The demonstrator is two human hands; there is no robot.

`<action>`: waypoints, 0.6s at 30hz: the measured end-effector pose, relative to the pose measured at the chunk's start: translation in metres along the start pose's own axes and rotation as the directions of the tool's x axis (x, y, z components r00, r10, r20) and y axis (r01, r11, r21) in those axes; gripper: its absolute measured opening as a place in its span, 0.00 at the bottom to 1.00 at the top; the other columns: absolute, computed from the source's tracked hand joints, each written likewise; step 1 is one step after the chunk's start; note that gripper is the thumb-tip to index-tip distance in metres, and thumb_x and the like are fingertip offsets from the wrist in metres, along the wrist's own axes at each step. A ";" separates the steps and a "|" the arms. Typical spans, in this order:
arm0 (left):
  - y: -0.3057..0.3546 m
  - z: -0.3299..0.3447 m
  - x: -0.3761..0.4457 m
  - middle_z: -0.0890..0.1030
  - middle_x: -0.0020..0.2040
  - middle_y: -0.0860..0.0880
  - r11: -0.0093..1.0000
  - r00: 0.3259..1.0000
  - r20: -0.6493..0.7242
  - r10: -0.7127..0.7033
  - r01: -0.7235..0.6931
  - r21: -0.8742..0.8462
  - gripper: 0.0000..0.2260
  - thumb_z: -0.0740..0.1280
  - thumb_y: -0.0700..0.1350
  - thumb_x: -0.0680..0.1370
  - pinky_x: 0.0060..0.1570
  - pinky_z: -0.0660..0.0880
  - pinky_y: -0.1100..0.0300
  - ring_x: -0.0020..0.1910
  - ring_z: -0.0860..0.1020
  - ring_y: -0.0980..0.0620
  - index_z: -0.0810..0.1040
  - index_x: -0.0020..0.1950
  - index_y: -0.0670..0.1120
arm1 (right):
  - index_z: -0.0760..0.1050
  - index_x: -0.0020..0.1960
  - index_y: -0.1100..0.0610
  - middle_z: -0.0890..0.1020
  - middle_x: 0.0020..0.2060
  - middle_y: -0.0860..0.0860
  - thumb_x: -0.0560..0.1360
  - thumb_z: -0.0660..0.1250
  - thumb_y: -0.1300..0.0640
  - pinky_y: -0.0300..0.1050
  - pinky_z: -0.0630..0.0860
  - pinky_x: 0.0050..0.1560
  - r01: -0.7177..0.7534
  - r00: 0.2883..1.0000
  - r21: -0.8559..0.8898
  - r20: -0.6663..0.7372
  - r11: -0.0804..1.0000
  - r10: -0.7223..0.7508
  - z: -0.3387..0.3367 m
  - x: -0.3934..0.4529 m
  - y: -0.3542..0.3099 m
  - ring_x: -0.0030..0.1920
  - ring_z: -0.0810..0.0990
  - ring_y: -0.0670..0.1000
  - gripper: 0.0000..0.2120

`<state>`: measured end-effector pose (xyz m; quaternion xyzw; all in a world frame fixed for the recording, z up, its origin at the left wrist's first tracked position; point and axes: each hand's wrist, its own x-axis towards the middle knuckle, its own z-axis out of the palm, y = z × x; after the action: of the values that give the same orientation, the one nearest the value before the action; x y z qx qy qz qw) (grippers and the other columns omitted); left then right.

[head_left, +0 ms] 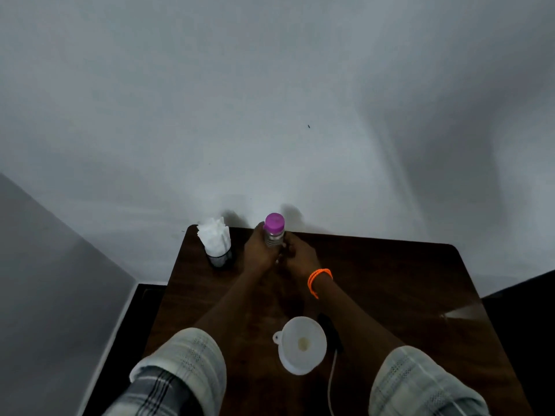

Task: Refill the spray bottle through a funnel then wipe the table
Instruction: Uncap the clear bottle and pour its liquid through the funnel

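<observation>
A clear water bottle (274,232) with a purple cap stands at the far edge of the dark wooden table (390,280). My left hand (259,250) grips its left side and my right hand (295,255), with an orange band at the wrist, grips its right side. Their fingers hide the lower part of the bottle. A white funnel (301,345) stands near me with its wide mouth up. It sits on something that it hides. Beside it lies a dark object with a thin white tube (332,373), which looks like a spray head.
A black mesh holder (220,256) stuffed with white paper napkins (213,235) stands at the table's far left corner. The table's back edge meets a white wall (300,115). Dark floor shows on both sides of the table.
</observation>
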<state>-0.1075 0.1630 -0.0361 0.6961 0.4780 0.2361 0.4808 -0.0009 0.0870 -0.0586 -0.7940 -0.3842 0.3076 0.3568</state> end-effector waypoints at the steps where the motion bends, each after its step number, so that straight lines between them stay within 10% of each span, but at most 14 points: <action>1: -0.001 0.002 0.002 0.84 0.47 0.51 1.000 1.000 -0.003 0.005 -0.005 0.030 0.18 0.77 0.45 0.74 0.41 0.69 0.69 0.41 0.79 0.65 0.78 0.61 0.45 | 0.74 0.70 0.42 0.84 0.61 0.47 0.69 0.73 0.57 0.45 0.77 0.63 0.011 1.000 -0.007 0.006 1.000 -0.011 0.001 -0.001 0.000 0.61 0.82 0.50 0.31; 5: -0.009 0.010 0.008 0.86 0.50 0.44 0.999 0.996 -0.089 0.021 -0.019 0.029 0.18 0.80 0.48 0.71 0.47 0.74 0.59 0.51 0.83 0.46 0.81 0.56 0.45 | 0.72 0.72 0.42 0.83 0.63 0.46 0.68 0.71 0.52 0.40 0.75 0.61 0.059 0.998 0.029 -0.003 0.998 -0.059 0.001 -0.008 0.005 0.61 0.81 0.46 0.32; 18: 0.068 -0.026 -0.043 0.85 0.40 0.57 0.979 0.980 -0.021 0.196 -0.197 -0.058 0.16 0.81 0.54 0.67 0.43 0.78 0.65 0.41 0.83 0.66 0.85 0.51 0.50 | 0.79 0.62 0.39 0.86 0.53 0.42 0.65 0.80 0.57 0.49 0.81 0.61 0.174 0.975 0.154 -0.169 0.973 -0.148 -0.054 -0.058 -0.030 0.56 0.84 0.42 0.29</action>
<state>-0.1168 0.1311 0.0420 0.7233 0.4035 0.3020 0.4722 -0.0018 0.0350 0.0080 -0.7490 -0.3910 0.2457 0.4752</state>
